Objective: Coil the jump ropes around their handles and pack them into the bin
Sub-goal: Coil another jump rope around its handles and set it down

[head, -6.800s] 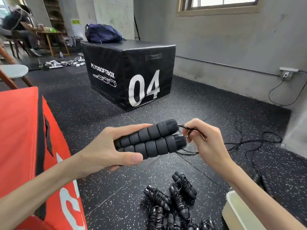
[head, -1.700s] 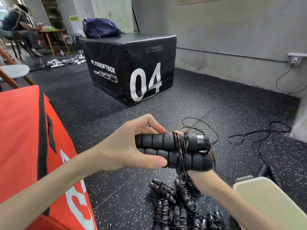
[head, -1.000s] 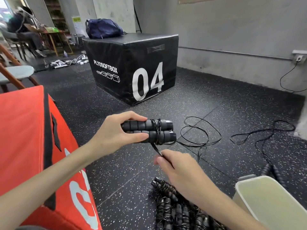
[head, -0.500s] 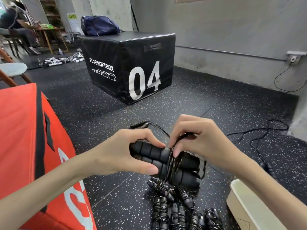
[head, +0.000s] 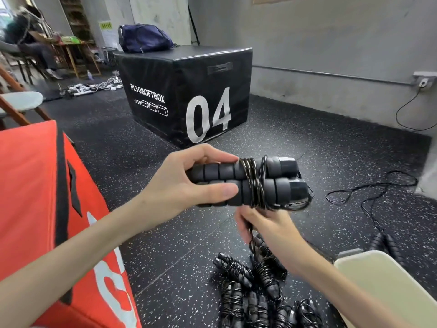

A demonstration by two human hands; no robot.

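While the left hand (head: pixel 179 185) grips two black ribbed foam jump-rope handles (head: pixel 246 181) held side by side at frame centre, thumb on the near one and fingers curled over the top, thin black cord (head: pixel 254 183) loops round their middle. Right hand (head: pixel 262 223) sits just below at 6 o'clock, fingers curled on the cord's loose run. A heap of coiled black jump ropes (head: pixel 255 287) lies on the speckled black rubber floor (head: pixel 295 143) at 6 o'clock. Cream plastic bin (head: pixel 383 285) at 4 o'clock, beside the heap. An uncoiled black rope (head: pixel 369 192) trails on the floor at 3 o'clock. Black plyo box marked 04 (head: pixel 189 95) at 12 o'clock, navy bag (head: pixel 144 41) on top. Red padded box (head: pixel 30 185) at 9 o'clock.
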